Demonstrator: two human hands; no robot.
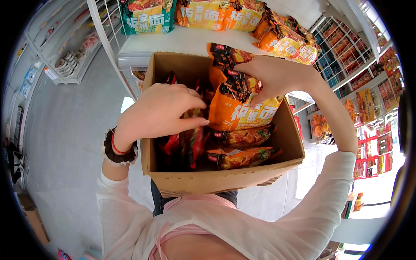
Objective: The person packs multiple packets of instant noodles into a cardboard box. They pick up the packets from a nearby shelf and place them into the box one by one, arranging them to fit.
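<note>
An uncovered cardboard box stands before me with several bagged noodle packs in it. My right hand grips an orange noodle pack whose upper part rises above the box rim; a second orange pack shows just behind it, under the same hand. My left hand reaches over the left half of the box, fingers apart, its fingertips close to the gripped pack's left edge. Below it lie red packs, partly hidden by the hand. Two more orange packs lie towards the box's near side.
Beyond the box, a white shelf bears a green pack and several orange packs. A white wire rack side rises at the left. More stocked shelves stand at the right. Grey floor extends to the left.
</note>
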